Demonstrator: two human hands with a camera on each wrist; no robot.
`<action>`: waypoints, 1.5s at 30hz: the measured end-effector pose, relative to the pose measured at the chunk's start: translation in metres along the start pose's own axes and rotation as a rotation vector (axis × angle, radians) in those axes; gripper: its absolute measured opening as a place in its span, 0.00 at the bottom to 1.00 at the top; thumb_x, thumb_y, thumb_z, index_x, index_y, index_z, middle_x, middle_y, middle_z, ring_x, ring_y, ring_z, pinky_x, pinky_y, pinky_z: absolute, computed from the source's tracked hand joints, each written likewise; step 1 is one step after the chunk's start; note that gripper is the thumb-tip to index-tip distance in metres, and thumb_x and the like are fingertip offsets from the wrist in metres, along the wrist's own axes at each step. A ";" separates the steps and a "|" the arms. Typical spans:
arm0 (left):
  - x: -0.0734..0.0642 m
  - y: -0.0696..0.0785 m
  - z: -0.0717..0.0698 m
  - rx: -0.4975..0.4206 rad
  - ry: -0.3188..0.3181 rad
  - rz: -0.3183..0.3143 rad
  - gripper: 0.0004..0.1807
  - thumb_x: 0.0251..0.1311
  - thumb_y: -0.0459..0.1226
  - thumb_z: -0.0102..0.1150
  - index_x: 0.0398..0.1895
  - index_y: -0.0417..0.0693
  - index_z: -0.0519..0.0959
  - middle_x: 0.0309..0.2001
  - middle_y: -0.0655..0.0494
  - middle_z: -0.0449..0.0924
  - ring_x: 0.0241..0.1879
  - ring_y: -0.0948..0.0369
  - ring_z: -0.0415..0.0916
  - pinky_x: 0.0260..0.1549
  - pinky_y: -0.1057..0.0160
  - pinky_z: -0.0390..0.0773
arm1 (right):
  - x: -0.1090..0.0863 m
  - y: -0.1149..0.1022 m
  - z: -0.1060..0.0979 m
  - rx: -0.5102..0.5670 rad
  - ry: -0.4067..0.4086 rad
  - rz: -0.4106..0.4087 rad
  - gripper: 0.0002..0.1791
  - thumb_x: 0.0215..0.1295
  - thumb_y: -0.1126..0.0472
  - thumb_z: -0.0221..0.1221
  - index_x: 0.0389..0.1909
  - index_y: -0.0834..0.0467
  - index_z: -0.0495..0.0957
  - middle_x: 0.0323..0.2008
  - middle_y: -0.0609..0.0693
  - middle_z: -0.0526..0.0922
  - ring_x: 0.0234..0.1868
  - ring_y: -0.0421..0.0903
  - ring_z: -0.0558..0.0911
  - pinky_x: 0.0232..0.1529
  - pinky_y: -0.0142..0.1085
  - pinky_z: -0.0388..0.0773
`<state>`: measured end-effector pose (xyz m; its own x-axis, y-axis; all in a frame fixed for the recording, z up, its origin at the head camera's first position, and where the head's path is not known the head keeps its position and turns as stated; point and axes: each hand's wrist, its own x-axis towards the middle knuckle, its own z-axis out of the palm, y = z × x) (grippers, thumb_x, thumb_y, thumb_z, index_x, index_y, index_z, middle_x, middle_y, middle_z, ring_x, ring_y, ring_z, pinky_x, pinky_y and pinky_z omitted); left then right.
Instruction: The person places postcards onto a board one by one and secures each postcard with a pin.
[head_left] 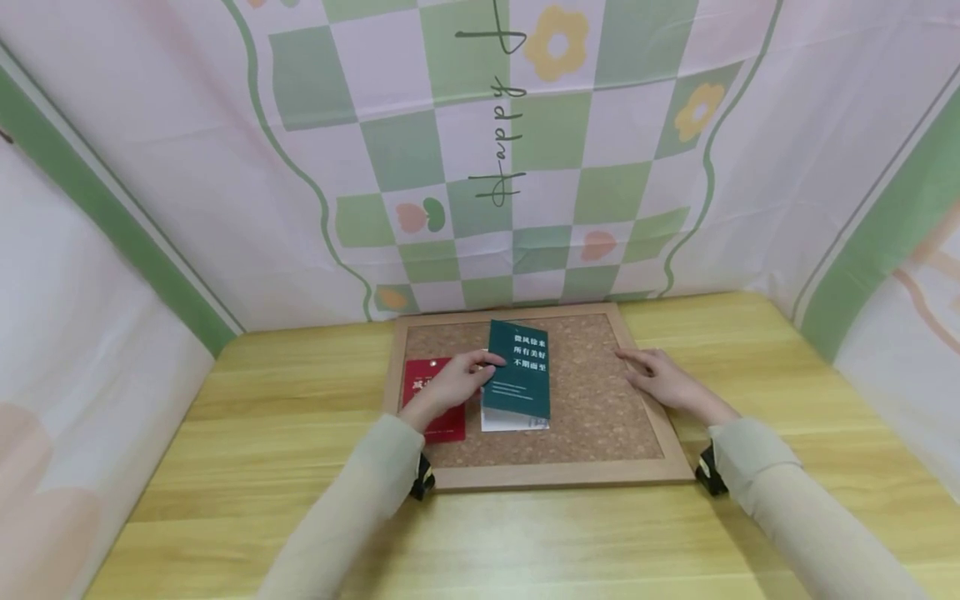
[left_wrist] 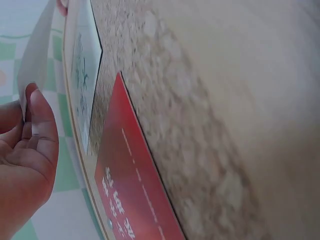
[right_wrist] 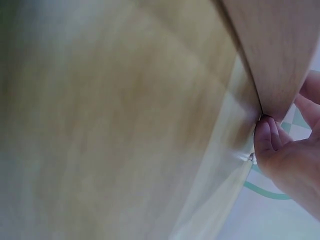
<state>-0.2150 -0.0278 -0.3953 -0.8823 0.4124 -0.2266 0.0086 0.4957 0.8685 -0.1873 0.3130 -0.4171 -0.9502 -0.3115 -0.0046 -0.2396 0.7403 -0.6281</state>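
My left hand (head_left: 459,379) pinches the left edge of a dark green card (head_left: 517,375) with white Chinese characters, between thumb and fingers. In the left wrist view that card's pale back (left_wrist: 37,60) stands raised off the board. Beneath it a white card (left_wrist: 86,75) with green writing lies on the cork board (head_left: 600,400); whether the two are joined I cannot tell. A red card (left_wrist: 130,170) with white characters lies under my left wrist, partly hidden by it. My right hand (head_left: 663,382) grips the board's right wooden frame, fingertips curled at its outer side.
The board lies on a yellow wood-grain table (head_left: 300,417). Behind it hangs a curtain (head_left: 510,133) with green checks and flowers. A small round metal fixing (left_wrist: 109,223) shows at the red card's top. Something small and shiny (right_wrist: 252,157) lies near my right fingertips.
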 end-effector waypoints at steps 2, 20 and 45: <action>0.001 0.002 0.004 0.004 -0.005 -0.001 0.15 0.71 0.38 0.47 0.57 0.53 0.76 0.55 0.47 0.74 0.34 0.60 0.73 0.35 0.65 0.77 | 0.000 0.000 0.000 0.007 0.000 -0.005 0.24 0.70 0.67 0.50 0.63 0.75 0.63 0.61 0.80 0.60 0.60 0.74 0.62 0.57 0.66 0.63; 0.013 0.025 0.050 -0.040 -0.027 0.028 0.14 0.68 0.32 0.50 0.55 0.45 0.76 0.51 0.46 0.73 0.27 0.64 0.72 0.25 0.70 0.76 | 0.003 0.004 -0.001 0.056 -0.050 0.005 0.25 0.70 0.67 0.49 0.65 0.75 0.61 0.65 0.78 0.58 0.66 0.76 0.56 0.62 0.67 0.59; 0.020 0.037 0.089 -0.063 0.067 -0.033 0.36 0.63 0.31 0.56 0.72 0.45 0.54 0.49 0.46 0.75 0.23 0.66 0.74 0.22 0.71 0.80 | 0.003 0.001 -0.003 0.070 -0.037 0.020 0.25 0.70 0.66 0.49 0.65 0.74 0.61 0.65 0.77 0.59 0.66 0.75 0.56 0.62 0.67 0.59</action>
<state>-0.1909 0.0667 -0.4067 -0.9113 0.3432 -0.2275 -0.0490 0.4581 0.8875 -0.1907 0.3143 -0.4156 -0.9464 -0.3197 -0.0458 -0.2048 0.7039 -0.6802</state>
